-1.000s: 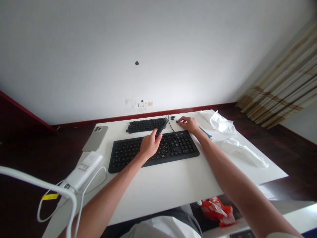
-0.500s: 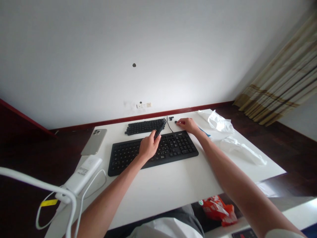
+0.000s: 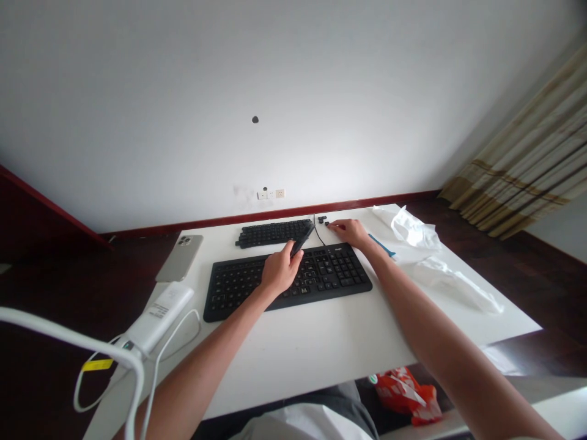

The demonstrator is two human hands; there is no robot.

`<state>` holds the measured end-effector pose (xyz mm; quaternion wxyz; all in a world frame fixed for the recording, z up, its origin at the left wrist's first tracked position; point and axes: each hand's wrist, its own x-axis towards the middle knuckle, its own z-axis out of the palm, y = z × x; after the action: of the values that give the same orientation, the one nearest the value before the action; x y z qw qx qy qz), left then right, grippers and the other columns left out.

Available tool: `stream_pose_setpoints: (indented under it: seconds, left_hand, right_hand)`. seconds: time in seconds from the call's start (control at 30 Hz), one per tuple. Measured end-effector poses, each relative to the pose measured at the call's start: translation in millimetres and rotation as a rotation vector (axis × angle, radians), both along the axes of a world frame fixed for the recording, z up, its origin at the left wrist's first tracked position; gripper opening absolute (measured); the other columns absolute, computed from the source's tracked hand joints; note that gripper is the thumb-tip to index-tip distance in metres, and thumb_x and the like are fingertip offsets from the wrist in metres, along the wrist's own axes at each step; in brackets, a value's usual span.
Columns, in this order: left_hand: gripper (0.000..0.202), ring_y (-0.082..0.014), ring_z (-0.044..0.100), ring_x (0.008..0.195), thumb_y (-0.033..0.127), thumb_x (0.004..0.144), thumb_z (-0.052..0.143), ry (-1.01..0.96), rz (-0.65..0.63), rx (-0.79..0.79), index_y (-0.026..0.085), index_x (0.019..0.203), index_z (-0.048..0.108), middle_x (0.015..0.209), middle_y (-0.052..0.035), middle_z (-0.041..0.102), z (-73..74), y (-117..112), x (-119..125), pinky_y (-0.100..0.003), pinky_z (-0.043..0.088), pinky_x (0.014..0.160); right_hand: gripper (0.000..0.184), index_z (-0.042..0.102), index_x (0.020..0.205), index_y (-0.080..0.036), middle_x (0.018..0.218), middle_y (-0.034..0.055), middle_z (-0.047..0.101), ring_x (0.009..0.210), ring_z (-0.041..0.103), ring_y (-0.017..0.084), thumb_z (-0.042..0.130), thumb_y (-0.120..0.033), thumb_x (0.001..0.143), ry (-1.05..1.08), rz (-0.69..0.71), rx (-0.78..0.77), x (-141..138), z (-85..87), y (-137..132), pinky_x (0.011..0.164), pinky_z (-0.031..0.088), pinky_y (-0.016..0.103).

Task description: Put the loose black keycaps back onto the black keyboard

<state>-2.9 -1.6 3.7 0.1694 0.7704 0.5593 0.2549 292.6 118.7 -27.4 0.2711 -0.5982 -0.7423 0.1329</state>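
Note:
My left hand (image 3: 279, 272) rests over a large black keyboard (image 3: 332, 272) and grips a slim black object (image 3: 302, 239) whose far end points up and to the right. A smaller black key panel (image 3: 271, 234) lies behind it, nearly touching that object's tip. My right hand (image 3: 351, 233) lies on the table beyond the keyboard's right end. Its fingertips reach a small black piece (image 3: 327, 223). Another small black piece (image 3: 321, 219) sits close by, beside a thin black cable (image 3: 318, 236).
A white table (image 3: 321, 342) carries a grey phone (image 3: 179, 258), a white power bank (image 3: 158, 318) with white cables, a blue strip (image 3: 380, 244) and white plastic sheets (image 3: 415, 229). An orange bag (image 3: 406, 394) lies on the floor below the front edge.
The whole view has shifted slightly as my head moved. Both hands keep nearly the same places on the table, and the left hand still holds the slim black object.

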Motion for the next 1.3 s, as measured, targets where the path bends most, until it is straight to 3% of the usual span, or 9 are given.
stream_pose_setpoints:
  seconds: [0.57,0.9,1.3]
  left_hand:
    - [0.038,-0.0248,0.075,0.083,0.050,0.110,0.039,0.030,0.017,-0.015,0.024,0.125,0.062,0.087,-0.0044,0.076,1.0,-0.8,0.8,-0.029,0.047,0.071]
    - [0.039,-0.0249,0.076,0.085,0.050,0.110,0.038,0.020,0.004,-0.013,0.024,0.125,0.063,0.088,-0.0048,0.076,1.7,-1.2,0.8,-0.029,0.049,0.073]
    - [0.038,-0.0242,0.074,0.081,0.049,0.110,0.039,0.023,0.004,-0.018,0.023,0.124,0.062,0.085,-0.0041,0.076,5.1,-2.2,1.4,-0.029,0.047,0.072]
  right_hand:
    - [0.032,0.084,0.118,-0.026,0.106,0.0058,0.084,0.104,0.077,0.030,0.062,-0.042,0.100,-0.050,-0.028,-0.021,-3.6,0.3,2.0,0.092,0.056,0.034]
    - [0.032,0.080,0.126,-0.033,0.124,0.0009,0.080,0.117,0.074,0.031,0.059,-0.039,0.102,-0.083,0.093,-0.029,-0.8,1.5,2.1,0.100,0.055,0.036]
    - [0.035,0.078,0.130,-0.034,0.118,0.0017,0.082,0.111,0.076,0.030,0.058,-0.042,0.103,-0.134,0.068,-0.014,-2.6,-0.1,3.2,0.091,0.056,0.032]
